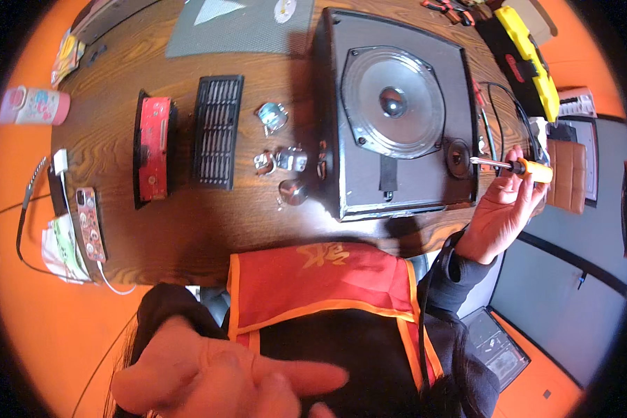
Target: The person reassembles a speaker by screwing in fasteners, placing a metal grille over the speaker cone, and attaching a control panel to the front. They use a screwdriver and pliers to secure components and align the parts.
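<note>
My right hand (498, 217) is raised at the right table edge, its fingers closed round the orange handle of a screwdriver (536, 171). The metal shaft points left, over the lower right corner of a black speaker box (428, 187). That box lies on its back, with a large round cone (414, 87) and a smaller round driver (458, 157) facing up. Close to the camera, my left hand (216, 376) hovers before my body, fingers stretched out, holding nothing. Several small shiny metal parts (291, 159) lie left of the box.
Left of the metal parts stand a black bit case (217, 132) and a red-and-black case (155, 148). A phone (90, 224) and a cup (36, 106) are at the far left. A grey mat (240, 29) lies behind; a yellow-and-black toolbox (526, 59) and cables flank the box's right.
</note>
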`<state>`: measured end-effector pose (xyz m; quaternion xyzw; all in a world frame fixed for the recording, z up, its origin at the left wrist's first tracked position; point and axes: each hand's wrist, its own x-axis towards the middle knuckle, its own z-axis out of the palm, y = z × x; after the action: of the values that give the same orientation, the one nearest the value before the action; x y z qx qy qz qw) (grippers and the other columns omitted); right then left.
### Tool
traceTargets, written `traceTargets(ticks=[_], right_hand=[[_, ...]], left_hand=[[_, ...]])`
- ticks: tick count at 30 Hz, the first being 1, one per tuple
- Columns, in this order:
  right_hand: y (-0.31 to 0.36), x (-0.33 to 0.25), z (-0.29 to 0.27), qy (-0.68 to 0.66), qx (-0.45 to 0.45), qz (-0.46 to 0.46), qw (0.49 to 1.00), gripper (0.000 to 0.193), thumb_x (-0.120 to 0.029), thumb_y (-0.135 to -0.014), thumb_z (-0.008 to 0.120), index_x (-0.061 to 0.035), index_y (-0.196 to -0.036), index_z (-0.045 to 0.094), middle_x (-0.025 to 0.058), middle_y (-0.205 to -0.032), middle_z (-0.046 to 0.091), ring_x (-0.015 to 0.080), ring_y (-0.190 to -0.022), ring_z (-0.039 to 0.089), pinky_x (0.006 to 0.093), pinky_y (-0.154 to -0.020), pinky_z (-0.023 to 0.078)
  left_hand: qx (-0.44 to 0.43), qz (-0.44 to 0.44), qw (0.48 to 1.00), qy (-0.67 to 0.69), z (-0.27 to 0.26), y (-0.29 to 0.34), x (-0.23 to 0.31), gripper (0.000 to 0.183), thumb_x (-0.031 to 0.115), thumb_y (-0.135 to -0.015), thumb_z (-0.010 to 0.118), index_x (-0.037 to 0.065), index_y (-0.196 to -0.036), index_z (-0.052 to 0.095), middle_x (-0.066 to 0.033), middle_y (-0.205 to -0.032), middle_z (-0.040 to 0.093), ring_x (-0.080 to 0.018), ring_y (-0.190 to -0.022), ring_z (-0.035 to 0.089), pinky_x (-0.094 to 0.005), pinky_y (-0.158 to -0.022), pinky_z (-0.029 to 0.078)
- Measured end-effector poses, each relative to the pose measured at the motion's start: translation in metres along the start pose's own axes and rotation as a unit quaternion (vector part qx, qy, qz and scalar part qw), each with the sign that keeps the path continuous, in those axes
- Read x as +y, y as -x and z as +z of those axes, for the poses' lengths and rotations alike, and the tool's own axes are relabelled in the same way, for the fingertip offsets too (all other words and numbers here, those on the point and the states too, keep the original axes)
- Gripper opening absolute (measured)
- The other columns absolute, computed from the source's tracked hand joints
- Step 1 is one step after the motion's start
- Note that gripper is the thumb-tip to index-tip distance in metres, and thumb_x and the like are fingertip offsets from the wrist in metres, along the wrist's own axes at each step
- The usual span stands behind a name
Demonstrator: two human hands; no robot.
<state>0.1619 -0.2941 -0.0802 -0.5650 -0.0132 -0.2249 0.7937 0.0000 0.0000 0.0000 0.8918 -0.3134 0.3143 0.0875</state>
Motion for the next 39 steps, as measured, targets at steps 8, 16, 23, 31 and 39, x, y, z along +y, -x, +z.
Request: traceTargets(ticks=[8, 16, 23, 31, 39], right_hand=[[-0.018, -0.012, -0.017, -0.034, 0.026, -0.084, 0.996, 0.056, -0.005, -0.089, 0.055, -0.0197, -0.133, 0.023, 0.0269, -0.109, 0.057, 0.0323, -0.096, 0.062, 0.0325, -0.072, 0.054], [-0.016, -0.029, -0.017, 0.121, 0.102, -0.221, 0.962, 0.069, 0.0, -0.088, 0.054, -0.0264, -0.136, 0.011, 0.0263, -0.107, 0.058, 0.0327, -0.089, 0.065, 0.0297, -0.064, 0.057], [-0.017, -0.033, -0.016, 0.179, 0.1, -0.301, 0.931, 0.081, 0.007, -0.085, 0.054, -0.0298, -0.139, 0.005, 0.0294, -0.103, 0.06, 0.0337, -0.086, 0.066, 0.0365, -0.068, 0.058], [-0.013, -0.026, -0.021, 0.256, 0.115, -0.342, 0.897, 0.076, 0.003, -0.087, 0.054, -0.0329, -0.137, 0.008, 0.0297, -0.103, 0.06, 0.0359, -0.086, 0.066, 0.0376, -0.069, 0.058], [-0.017, -0.017, -0.018, 0.229, 0.109, -0.31, 0.916, 0.076, 0.008, -0.086, 0.053, -0.0314, -0.136, 0.012, 0.0325, -0.104, 0.057, 0.0369, -0.088, 0.064, 0.0462, -0.076, 0.056]], left_hand=[[0.021, -0.108, 0.989, 0.097, 0.058, -0.004, -0.023, 0.033, 0.01, -0.059, 0.078, 0.01, -0.079, 0.052, -0.0039, -0.076, 0.048, -0.0214, -0.067, 0.048, -0.0345, -0.058, 0.034], [-0.025, -0.254, 0.961, 0.11, 0.087, -0.004, -0.03, 0.034, 0.001, -0.059, 0.077, 0.006, -0.086, 0.057, -0.0098, -0.084, 0.05, -0.0283, -0.075, 0.05, -0.0383, -0.067, 0.041], [-0.012, -0.26, 0.961, 0.092, 0.096, 0.001, -0.03, 0.034, -0.001, -0.061, 0.076, 0.004, -0.091, 0.06, -0.0097, -0.086, 0.051, -0.0272, -0.077, 0.051, -0.0346, -0.069, 0.043], [-0.024, -0.283, 0.954, 0.098, 0.097, 0.003, -0.03, 0.03, -0.003, -0.062, 0.075, 0.005, -0.088, 0.062, -0.0093, -0.086, 0.052, -0.0242, -0.078, 0.053, -0.0315, -0.069, 0.044], [0.001, -0.289, 0.955, 0.06, 0.109, 0.0, -0.046, 0.024, 0.004, -0.067, 0.073, 0.007, -0.087, 0.061, -0.0083, -0.085, 0.053, -0.0267, -0.077, 0.051, -0.0359, -0.068, 0.04]])
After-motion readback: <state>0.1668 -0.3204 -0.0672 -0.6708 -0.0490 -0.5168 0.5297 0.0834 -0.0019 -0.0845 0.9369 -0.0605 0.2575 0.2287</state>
